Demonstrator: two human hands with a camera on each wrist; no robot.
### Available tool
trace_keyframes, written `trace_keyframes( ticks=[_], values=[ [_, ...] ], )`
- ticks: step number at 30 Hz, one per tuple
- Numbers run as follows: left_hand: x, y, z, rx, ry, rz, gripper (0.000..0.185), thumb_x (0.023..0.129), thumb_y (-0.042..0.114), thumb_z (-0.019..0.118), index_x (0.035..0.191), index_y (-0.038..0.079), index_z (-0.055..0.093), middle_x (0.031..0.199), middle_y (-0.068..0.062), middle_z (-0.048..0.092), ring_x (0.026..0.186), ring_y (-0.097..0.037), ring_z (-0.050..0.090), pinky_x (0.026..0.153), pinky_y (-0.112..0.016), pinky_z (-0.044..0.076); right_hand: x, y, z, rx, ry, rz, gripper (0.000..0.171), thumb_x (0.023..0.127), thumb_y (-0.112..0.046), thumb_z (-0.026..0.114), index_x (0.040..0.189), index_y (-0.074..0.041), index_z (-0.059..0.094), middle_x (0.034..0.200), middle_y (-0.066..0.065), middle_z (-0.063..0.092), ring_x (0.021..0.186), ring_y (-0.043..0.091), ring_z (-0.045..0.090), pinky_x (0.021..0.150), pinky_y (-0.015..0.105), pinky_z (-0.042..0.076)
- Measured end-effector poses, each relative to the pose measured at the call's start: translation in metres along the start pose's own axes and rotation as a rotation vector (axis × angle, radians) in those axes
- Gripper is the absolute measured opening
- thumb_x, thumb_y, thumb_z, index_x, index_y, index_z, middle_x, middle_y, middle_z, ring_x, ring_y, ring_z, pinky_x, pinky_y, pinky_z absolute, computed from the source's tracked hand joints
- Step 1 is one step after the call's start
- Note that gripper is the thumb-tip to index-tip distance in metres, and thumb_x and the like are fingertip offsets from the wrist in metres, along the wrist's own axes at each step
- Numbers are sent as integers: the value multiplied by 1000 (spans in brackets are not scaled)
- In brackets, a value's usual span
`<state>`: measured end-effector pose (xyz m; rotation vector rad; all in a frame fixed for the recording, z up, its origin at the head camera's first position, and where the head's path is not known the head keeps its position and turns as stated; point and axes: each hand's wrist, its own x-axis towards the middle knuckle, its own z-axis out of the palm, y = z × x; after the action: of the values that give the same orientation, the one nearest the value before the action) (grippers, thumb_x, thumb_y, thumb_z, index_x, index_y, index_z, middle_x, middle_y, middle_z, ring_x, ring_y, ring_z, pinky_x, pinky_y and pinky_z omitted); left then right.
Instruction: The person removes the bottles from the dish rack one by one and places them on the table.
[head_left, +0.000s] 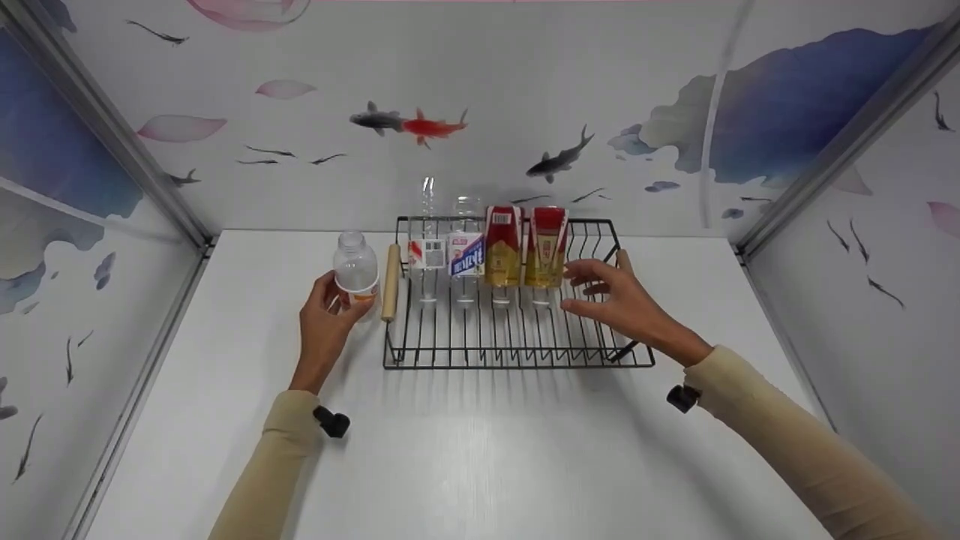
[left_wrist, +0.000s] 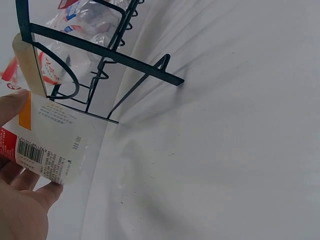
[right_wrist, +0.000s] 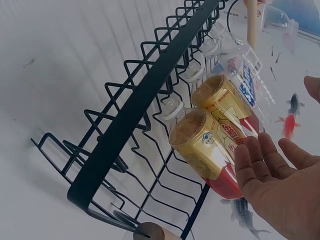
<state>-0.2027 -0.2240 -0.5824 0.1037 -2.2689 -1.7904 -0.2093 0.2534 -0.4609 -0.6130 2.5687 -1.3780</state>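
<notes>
On the white desk, the left hand reaches forward with its fingers curled round a clear bottle, held upright just left of the black wire rack. The right hand hovers over the rack's right half, fingers spread loosely and gripping nothing, just beside the nearer of two yellow bottles. Those lie at the rack's far end, with two clear bottles to their left.
</notes>
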Motion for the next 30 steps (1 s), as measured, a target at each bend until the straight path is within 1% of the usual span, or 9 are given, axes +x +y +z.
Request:
trace_keyframes(
  ticks=[9, 15, 20, 25, 30],
  values=[
    [10, -10, -2, 31, 22, -34, 78, 98, 15, 87, 164, 7, 47, 164, -15, 53, 157, -31, 47, 129, -41, 38, 4, 8, -3, -16, 21, 23, 63, 99, -26, 86, 152, -3, 61, 142, 14, 66, 133, 33, 62, 115, 53, 52],
    [16, -16, -2, 18, 32, -45, 77, 98, 14, 87, 164, 7, 47, 163, -14, 54, 156, -32, 48, 129, -42, 38, 8, 13, -3, -12, 22, 39, 66, 100, -28, 85, 154, -2, 58, 146, 18, 63, 134, 35, 61, 116, 57, 51],
    [22, -21, -2, 16, 37, -44, 76, 98, 15, 87, 163, 7, 48, 162, -14, 55, 155, -32, 48, 129, -45, 38, 9, 18, -3, -5, 25, 52, 68, 100, -28, 85, 155, 1, 56, 146, 17, 63, 135, 35, 61, 116, 59, 50],
    [27, -23, -1, 20, 45, -41, 76, 98, 15, 86, 163, 5, 48, 162, -16, 55, 156, -33, 48, 129, -46, 38, 11, 23, -4, 6, 22, 59, 67, 100, -27, 85, 155, 0, 57, 146, 18, 62, 135, 35, 61, 116, 57, 51],
    [33, -25, 2, -10, 51, -49, 77, 98, 16, 87, 163, 4, 47, 161, -17, 55, 155, -33, 48, 130, -46, 37, 12, 22, -6, -5, 31, 51, 62, 101, -24, 84, 153, -1, 58, 145, 19, 63, 134, 35, 62, 114, 55, 52]
  ],
)
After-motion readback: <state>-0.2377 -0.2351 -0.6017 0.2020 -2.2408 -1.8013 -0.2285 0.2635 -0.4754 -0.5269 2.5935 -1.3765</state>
